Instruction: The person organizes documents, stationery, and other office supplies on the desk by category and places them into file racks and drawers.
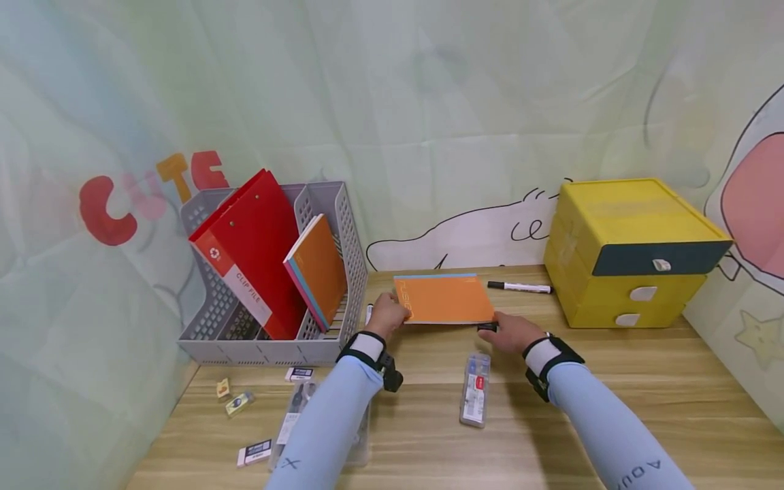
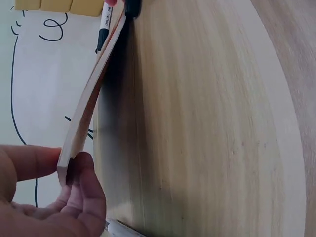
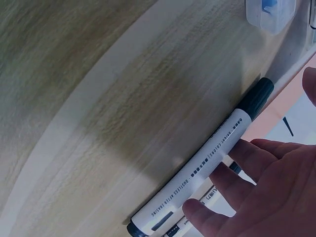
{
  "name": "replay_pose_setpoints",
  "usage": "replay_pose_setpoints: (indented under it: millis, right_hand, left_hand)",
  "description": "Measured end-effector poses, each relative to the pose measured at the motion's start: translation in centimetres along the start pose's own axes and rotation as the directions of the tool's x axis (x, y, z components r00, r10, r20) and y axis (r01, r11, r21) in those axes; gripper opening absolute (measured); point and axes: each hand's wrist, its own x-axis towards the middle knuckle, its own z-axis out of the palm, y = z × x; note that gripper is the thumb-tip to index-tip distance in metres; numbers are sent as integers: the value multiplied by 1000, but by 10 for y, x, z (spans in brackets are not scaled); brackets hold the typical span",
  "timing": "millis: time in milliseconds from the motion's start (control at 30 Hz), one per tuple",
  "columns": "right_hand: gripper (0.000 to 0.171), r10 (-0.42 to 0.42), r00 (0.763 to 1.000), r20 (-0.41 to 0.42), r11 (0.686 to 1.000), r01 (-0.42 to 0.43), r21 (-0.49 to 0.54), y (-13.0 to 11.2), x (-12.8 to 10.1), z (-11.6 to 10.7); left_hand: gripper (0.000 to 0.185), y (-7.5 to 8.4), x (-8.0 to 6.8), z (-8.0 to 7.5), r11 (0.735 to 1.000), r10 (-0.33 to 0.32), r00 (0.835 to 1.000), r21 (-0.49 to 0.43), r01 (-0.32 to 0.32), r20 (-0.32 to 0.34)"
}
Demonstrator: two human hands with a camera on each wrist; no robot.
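Pinching the orange notebook (image 1: pixel 445 299) at its left edge, the left hand (image 1: pixel 387 315) has thumb and curled fingers (image 2: pixel 81 190) clamped on it, lifting it off the bench (image 1: pixel 551 422) at centre frame. The right hand (image 1: pixel 511 331), fingers (image 3: pixel 232 170) loosely bent, touches a white marker (image 3: pixel 202 160) by the notebook's lower right corner.

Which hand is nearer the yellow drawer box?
Right. The right hand lies at the orange notebook's right corner, toward the yellow drawer box; the left hand grips its far left edge.
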Motion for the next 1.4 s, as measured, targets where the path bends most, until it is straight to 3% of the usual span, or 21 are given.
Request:
replay_pose_setpoints:
  millis: [133, 300, 500, 667, 800, 867, 933, 1067, 1200, 1267, 1300, 1400]
  right_hand:
    - [65, 0, 1000, 0, 1000, 0, 5, 1, 1, 1]
    - [68, 21, 1000, -9, 999, -20, 28, 1, 0, -1]
    - [66, 16, 988, -152, 1000, -14, 10, 4, -3, -8]
    - [64, 6, 973, -229, 999, 4, 45, 7, -3, -16]
    - [69, 5, 973, -230, 979, 43, 202, 5, -7, -22]
    - [73, 3, 977, -212, 936, 71, 345, 2, -10, -24]
    - [75, 20, 981, -193, 857, 83, 508, -1, -11, -26]
    - [68, 89, 979, -186, 633, 89, 769, -3, -12, -29]
    - [51, 171, 955, -241, 462, 138, 876, -3, -11, -32]
    - [46, 196, 940, -281, 402, 184, 897, -2, -11, -35]
    - [44, 206, 930, -303, 387, 207, 898, -1, -10, -36]
    - [42, 202, 918, -342, 378, 249, 892, 3, -12, -40]
  left_hand:
    - [61, 2, 0, 0, 995, -4, 998, -101, 9, 55]
    - [49, 6, -1, 0, 963, -4, 987, -266, 47, 159]
    - [57, 18, -4, -2, 922, -8, 984, -380, 76, 179]
    - [57, 25, -9, -2, 898, 61, 988, -441, 9, 144]
    - [59, 29, -19, 5, 874, 148, 971, -485, -40, 186]
    - [61, 29, -23, 11, 869, 185, 952, -493, -43, 243]
    - [63, 29, -25, 16, 871, 213, 929, -489, -41, 302]
    - [72, 25, -28, 24, 883, 270, 880, -466, -64, 390]
    - [77, 20, -28, 25, 900, 333, 839, -412, -146, 431]
    - [78, 19, -28, 22, 905, 358, 824, -380, -191, 439]
    - [76, 19, -27, 21, 902, 367, 819, -384, -198, 441]
    - [59, 21, -26, 15, 887, 353, 830, -438, -149, 432]
